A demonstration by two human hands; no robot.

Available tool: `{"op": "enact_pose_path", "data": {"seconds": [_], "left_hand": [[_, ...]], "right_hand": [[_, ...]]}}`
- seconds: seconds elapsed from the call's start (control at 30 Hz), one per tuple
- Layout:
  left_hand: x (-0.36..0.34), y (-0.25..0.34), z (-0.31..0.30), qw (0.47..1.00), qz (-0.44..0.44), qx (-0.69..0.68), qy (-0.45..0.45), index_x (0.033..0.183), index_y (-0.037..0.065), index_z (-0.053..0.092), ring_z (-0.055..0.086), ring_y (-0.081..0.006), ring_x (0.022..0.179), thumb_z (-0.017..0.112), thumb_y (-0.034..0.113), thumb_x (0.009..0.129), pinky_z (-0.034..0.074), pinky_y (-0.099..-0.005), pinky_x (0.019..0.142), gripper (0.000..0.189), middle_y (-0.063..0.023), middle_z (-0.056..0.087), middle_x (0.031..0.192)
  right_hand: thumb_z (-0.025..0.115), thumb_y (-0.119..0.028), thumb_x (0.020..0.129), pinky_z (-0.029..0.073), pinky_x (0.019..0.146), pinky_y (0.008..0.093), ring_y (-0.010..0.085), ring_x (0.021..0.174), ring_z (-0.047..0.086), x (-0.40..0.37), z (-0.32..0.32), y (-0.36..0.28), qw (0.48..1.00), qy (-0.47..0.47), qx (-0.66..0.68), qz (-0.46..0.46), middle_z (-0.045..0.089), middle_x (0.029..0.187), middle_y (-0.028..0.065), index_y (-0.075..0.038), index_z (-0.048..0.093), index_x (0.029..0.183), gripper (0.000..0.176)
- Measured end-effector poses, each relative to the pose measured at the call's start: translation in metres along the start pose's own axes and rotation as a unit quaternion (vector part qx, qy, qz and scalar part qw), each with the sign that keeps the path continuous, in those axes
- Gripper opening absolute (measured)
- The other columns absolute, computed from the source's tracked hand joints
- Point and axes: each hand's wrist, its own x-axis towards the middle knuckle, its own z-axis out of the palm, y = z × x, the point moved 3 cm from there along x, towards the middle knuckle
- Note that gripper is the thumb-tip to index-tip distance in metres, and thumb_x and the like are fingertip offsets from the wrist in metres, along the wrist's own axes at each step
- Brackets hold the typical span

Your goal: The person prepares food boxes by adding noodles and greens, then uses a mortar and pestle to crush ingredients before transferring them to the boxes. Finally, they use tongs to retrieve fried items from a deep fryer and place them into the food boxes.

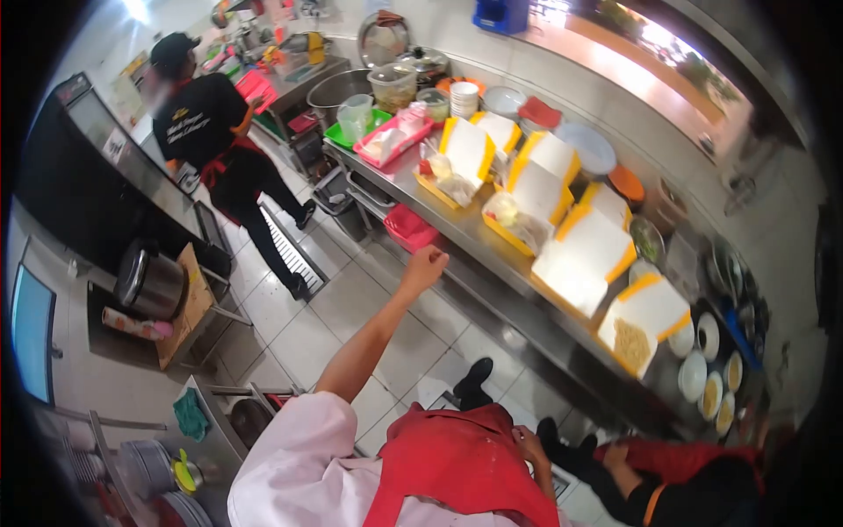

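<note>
My left hand [425,266] reaches forward over the floor, beside the front edge of the steel counter [492,255], its fingers curled closed with nothing visible in them. My right hand [530,444] is low at the side of my red apron [452,461]; its fingers are partly hidden. On the counter stands a row of open white takeaway boxes with yellow edges. The nearest box [663,307] holds noodles [630,344]. A plain white open box [571,272] is beside it. Two farther boxes, a middle one [540,189] and a far one [465,149], hold small portions of food.
A co-worker in black [198,123] stands at the far left; another person [702,483] is close on my right. A pink basket [409,227] sits under the counter. Several bowls [692,376] stand at the right end. A large pot [151,279] is at left.
</note>
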Motion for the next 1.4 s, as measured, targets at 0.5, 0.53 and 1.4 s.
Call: {"op": "enact_pose_path", "data": {"seconds": [0.5, 0.53, 1.4], "left_hand": [[0.267, 0.007, -0.141, 0.882, 0.104, 0.261, 0.378, 0.097, -0.001, 0.066, 0.062, -0.035, 0.095, 0.073, 0.027, 0.078, 0.047, -0.0453, 0.088, 0.034, -0.019, 0.068, 0.102], [0.282, 0.002, -0.143, 0.866, 0.116, 0.31, 0.374, 0.097, -0.001, 0.066, 0.061, -0.0349, 0.097, 0.074, 0.028, 0.078, 0.046, -0.0462, 0.089, 0.035, -0.0197, 0.067, 0.104], [0.368, -0.032, -0.186, 0.993, -0.041, -0.11, 0.027, 0.088, 0.003, 0.062, 0.056, -0.0052, 0.067, 0.078, -0.004, 0.075, 0.047, -0.0216, 0.059, 0.022, 0.0008, 0.061, 0.074]], "right_hand": [[0.06, -0.032, 0.092, 0.052, 0.086, 0.0364, 0.0296, 0.101, 0.067, 0.162, -0.115, -0.15, 0.99, -0.123, 0.045, -0.051, 0.068, 0.112, 0.0193, -0.002, 0.061, 0.123, 0.043], [0.06, -0.032, 0.092, 0.052, 0.086, 0.0363, 0.0288, 0.102, 0.067, 0.17, -0.112, -0.16, 0.986, -0.138, 0.065, -0.061, 0.068, 0.113, 0.019, -0.002, 0.061, 0.123, 0.044], [0.068, -0.024, 0.088, 0.051, 0.072, 0.0347, 0.0232, 0.079, 0.067, 0.503, 0.008, -0.714, 0.935, 0.136, 0.225, -0.238, 0.069, 0.084, 0.0138, 0.005, 0.063, 0.099, 0.031]]}}
